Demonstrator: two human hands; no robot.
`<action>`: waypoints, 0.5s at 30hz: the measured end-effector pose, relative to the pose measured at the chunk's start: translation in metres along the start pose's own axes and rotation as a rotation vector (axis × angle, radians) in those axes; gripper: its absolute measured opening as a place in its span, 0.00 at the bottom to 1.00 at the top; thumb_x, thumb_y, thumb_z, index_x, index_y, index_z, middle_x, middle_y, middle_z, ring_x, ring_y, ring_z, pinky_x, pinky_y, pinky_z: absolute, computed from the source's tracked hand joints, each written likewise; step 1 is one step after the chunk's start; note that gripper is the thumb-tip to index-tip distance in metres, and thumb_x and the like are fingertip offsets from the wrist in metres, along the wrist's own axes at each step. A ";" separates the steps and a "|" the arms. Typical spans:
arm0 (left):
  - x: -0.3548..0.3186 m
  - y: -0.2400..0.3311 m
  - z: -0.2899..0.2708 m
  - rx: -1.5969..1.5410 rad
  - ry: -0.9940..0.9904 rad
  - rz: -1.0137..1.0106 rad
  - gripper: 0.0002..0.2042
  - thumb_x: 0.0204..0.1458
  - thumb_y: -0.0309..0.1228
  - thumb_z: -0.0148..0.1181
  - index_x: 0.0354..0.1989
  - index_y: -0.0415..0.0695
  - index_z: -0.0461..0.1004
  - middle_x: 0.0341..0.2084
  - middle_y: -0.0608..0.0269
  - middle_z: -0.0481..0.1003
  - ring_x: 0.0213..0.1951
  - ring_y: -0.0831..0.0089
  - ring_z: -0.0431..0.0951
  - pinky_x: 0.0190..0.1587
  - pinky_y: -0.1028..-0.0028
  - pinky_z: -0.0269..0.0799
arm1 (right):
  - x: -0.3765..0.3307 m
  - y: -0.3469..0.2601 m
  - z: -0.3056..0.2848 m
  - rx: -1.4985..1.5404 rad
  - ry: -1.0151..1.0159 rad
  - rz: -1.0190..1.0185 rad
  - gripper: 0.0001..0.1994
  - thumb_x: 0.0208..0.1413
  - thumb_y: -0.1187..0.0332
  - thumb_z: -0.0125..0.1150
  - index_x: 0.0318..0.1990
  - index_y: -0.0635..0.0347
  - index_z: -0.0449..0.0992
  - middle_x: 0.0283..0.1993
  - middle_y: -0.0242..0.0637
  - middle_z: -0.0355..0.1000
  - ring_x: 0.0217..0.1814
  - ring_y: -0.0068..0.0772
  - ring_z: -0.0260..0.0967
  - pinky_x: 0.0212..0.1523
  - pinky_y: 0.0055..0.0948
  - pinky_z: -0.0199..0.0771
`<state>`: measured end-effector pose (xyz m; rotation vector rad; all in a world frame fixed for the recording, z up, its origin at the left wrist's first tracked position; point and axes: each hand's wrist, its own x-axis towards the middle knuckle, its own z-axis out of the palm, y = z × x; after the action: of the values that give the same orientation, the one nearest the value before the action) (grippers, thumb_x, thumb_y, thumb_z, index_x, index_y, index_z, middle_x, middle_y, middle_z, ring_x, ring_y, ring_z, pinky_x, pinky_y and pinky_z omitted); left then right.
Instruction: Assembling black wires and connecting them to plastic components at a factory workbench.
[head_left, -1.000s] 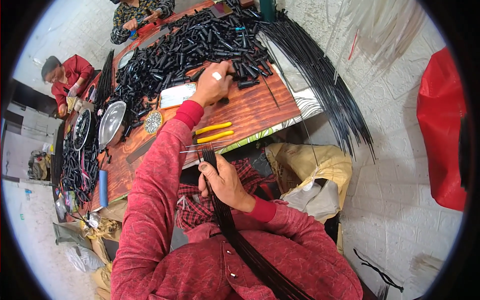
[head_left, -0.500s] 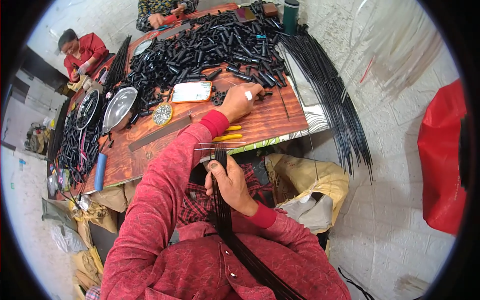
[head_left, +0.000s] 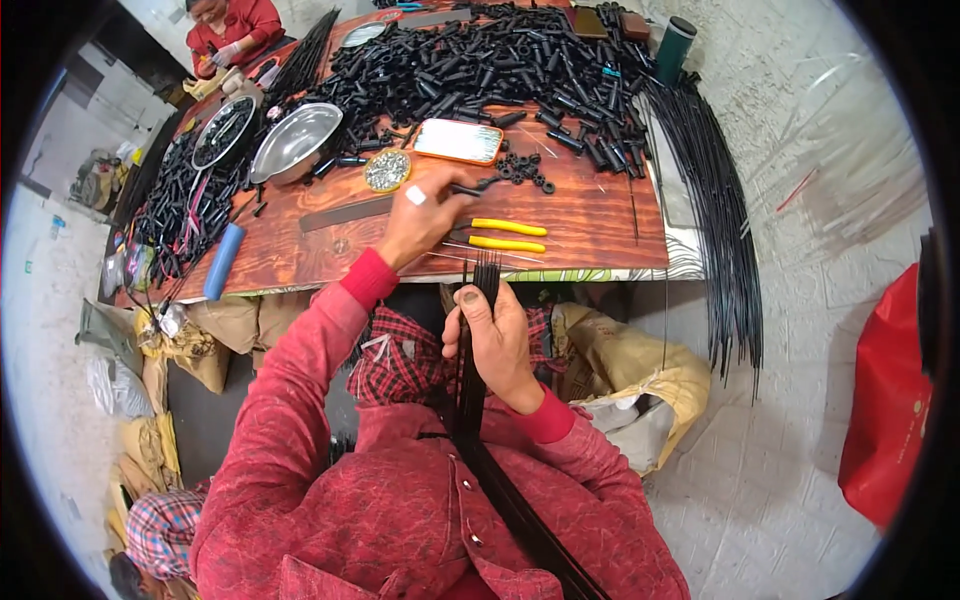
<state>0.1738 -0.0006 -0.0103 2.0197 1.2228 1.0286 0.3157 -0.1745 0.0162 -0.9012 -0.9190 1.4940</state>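
Observation:
My left hand (head_left: 430,215), a white patch on its back, is over the near part of the red-brown wooden table. Its bent fingers hold a slim black piece (head_left: 474,187) with a narrow end; the grip is partly hidden. My right hand (head_left: 497,345) closes around a bundle of thin black strips (head_left: 468,395), thumb on top, just off the table's near edge. The bundle runs down across my chest. Pliers with yellow handles (head_left: 508,243) lie between my hands. Small black rings (head_left: 525,170) lie beyond the left fingertips.
Black tubular parts (head_left: 470,70) form a big heap across the back. An orange-rimmed tray (head_left: 458,141), a dish of small metal pieces (head_left: 388,170) and a metal bowl (head_left: 297,143) stand nearby. Long black strips (head_left: 705,200) hang off the right. A co-worker (head_left: 235,35) sits far left.
My left hand has moved left from the heap's right-hand edge, with the black piece in its fingers, uncovering the pliers. My right hand still grips the bundle. The view has shifted.

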 end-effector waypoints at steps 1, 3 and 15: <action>-0.006 -0.007 -0.003 -0.051 0.118 0.024 0.10 0.53 0.25 0.68 0.43 0.41 0.80 0.29 0.63 0.79 0.30 0.74 0.76 0.35 0.73 0.73 | 0.000 0.000 0.003 -0.004 -0.003 0.005 0.17 0.73 0.55 0.51 0.45 0.64 0.67 0.25 0.37 0.72 0.22 0.25 0.70 0.26 0.24 0.74; -0.016 -0.012 -0.011 -0.310 0.160 -0.233 0.11 0.52 0.25 0.69 0.43 0.41 0.80 0.29 0.63 0.80 0.30 0.74 0.76 0.35 0.72 0.74 | 0.002 0.001 0.009 -0.024 -0.019 0.003 0.17 0.73 0.54 0.51 0.45 0.63 0.67 0.25 0.37 0.72 0.22 0.25 0.70 0.26 0.24 0.74; -0.046 -0.017 -0.023 0.144 0.278 -0.121 0.09 0.52 0.32 0.70 0.40 0.44 0.82 0.29 0.54 0.78 0.34 0.58 0.80 0.38 0.62 0.74 | 0.003 0.005 0.034 -0.131 -0.002 0.039 0.18 0.73 0.54 0.51 0.46 0.64 0.67 0.24 0.37 0.72 0.21 0.26 0.70 0.26 0.24 0.73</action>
<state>0.1332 -0.0330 -0.0252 1.9255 1.5840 1.2226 0.2825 -0.1744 0.0253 -1.0177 -1.0146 1.4811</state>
